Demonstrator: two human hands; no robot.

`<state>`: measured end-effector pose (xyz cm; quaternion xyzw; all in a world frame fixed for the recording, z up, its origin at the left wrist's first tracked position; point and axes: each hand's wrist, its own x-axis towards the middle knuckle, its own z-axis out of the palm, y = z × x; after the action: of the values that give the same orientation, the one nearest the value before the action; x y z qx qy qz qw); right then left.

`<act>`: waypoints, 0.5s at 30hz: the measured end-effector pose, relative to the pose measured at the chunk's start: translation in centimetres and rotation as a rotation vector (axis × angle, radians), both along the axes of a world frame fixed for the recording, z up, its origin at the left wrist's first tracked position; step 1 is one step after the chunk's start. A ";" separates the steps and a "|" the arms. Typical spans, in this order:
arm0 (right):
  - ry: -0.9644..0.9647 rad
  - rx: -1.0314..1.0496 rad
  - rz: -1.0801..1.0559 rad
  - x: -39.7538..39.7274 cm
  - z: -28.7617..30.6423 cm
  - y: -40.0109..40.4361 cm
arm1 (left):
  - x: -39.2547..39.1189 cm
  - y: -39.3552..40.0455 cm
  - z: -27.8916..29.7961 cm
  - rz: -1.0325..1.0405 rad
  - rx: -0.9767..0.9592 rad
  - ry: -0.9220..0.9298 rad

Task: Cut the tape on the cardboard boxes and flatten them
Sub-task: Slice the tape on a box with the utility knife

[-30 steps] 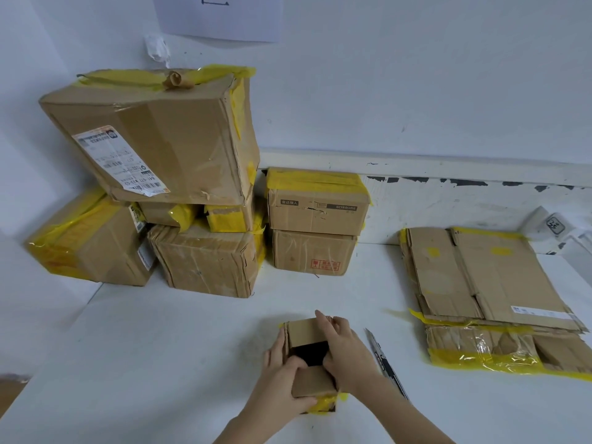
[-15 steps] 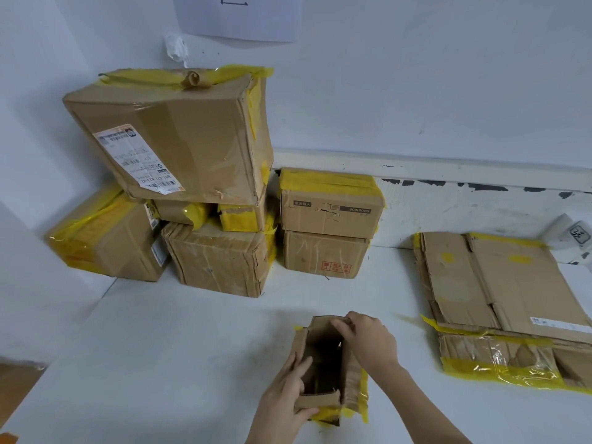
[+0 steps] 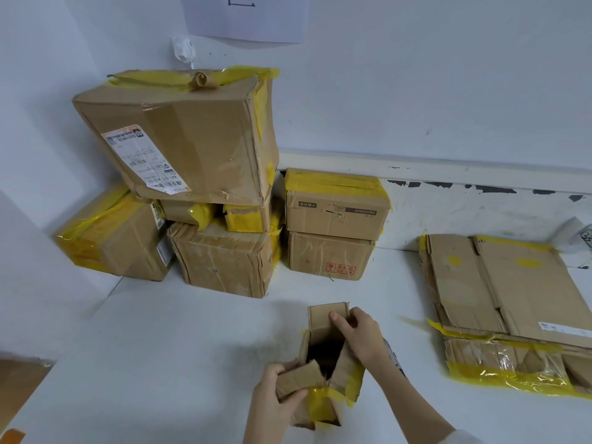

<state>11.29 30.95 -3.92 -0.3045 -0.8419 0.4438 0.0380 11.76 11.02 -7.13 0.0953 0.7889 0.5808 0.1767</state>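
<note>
Small brown cardboard box point(image 3: 323, 363) with yellow tape stands open on the white table point(image 3: 166, 363) — left hand point(image 3: 277, 400) grips its near flap, right hand point(image 3: 360, 334) pinches its far flap.

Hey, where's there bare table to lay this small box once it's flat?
Widest bare patch: left of the small box, in front of the box stack. A narrower strip runs between the right hand and the flattened cardboard. The back left is crowded with boxes; the right holds the cardboard.
</note>
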 end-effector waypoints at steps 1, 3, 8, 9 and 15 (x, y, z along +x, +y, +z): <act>0.012 -0.076 0.010 -0.1 0.4 0.4 | -0.6 -0.1 0.4 0.028 0.010 -0.011; 0.044 -0.379 0.015 0.1 1.6 1.4 | -2.1 -0.6 1.2 0.105 0.086 -0.059; 0.071 -0.648 0.202 2.3 2.6 2.7 | -5.2 -1.9 2.1 0.242 0.484 -0.539; 0.057 -0.601 0.275 2.7 2.7 2.3 | -5.6 -2.1 2.0 0.260 0.506 -0.603; 0.067 -0.091 0.425 2.9 3.1 -0.8 | -5.7 -1.2 1.6 0.213 0.481 -0.795</act>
<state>14.21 30.16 -0.78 -0.1065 -0.8646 0.4892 -0.0422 6.01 9.83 -5.54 -0.1772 0.5086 0.7534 0.3771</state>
